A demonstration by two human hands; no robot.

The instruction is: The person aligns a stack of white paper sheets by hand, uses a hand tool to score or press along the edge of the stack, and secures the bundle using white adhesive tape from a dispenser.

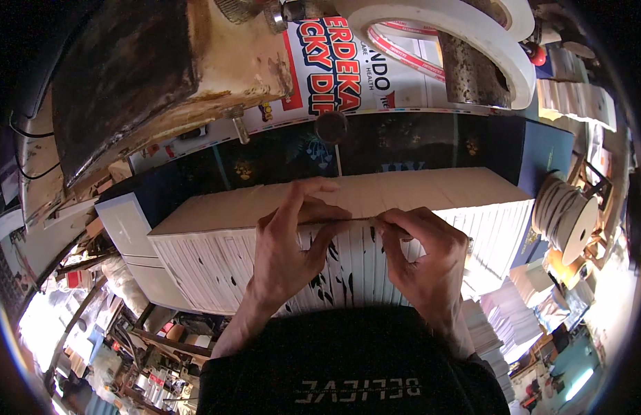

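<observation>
A long row of book blocks (209,266) stands packed side by side across the middle, with pale, even tops and white page edges toward me; some carry dark leaf-like marks. At the near upper edge of the row, my left hand (279,245) pinches with thumb and a finger, its index finger raised. Close beside it, my right hand (431,252) is closed in a pinch at the same edge. Between the fingertips runs a thin dark line, too small to name. Both hands touch or nearly touch the blocks there.
Dark blue boards (542,155) flank the row. A spool of cord (566,218) hangs at the right. Above are white tape rolls (521,62), a stained metal machine part (230,55) and a printed sheet (410,55). Stacked paper (507,311) lies at lower right.
</observation>
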